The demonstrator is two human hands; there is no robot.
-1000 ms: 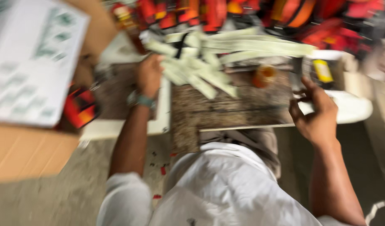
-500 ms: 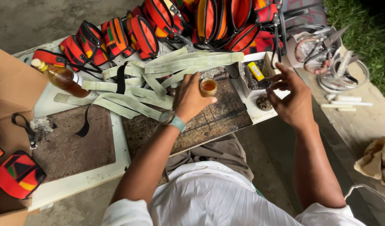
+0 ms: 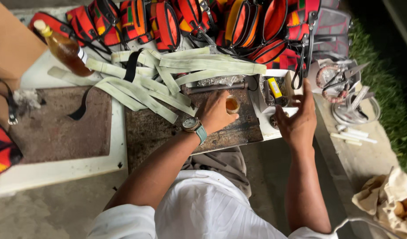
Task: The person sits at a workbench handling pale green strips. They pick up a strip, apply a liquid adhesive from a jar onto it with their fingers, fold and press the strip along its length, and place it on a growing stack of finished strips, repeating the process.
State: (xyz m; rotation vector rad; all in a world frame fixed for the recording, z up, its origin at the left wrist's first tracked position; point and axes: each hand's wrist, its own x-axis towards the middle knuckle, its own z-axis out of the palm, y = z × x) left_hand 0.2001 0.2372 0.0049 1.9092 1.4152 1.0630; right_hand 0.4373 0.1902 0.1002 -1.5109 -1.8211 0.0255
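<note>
My left hand (image 3: 214, 113), with a watch on its wrist, is closed round a small cup of amber liquid (image 3: 232, 104) that stands on a rusty brown slab (image 3: 159, 130). My right hand (image 3: 298, 119) hovers with fingers apart over the edge of a white box (image 3: 267, 121) that holds a yellow tube (image 3: 275, 87) and small bits; nothing shows in its grip. Pale green straps (image 3: 168, 75) lie in a loose heap just beyond the cup.
A bottle of amber liquid (image 3: 64, 48) lies at the far left. Red and orange pouches (image 3: 203, 22) crowd the back. Scissors and a dish (image 3: 349, 95) sit at the right, a cardboard box (image 3: 9, 44) at the left, a crumpled bag (image 3: 387, 201) lower right.
The view has swung and steadied. My left hand came off the straps and closed round the small cup. My right hand shifted from the slab's edge to the white box.
</note>
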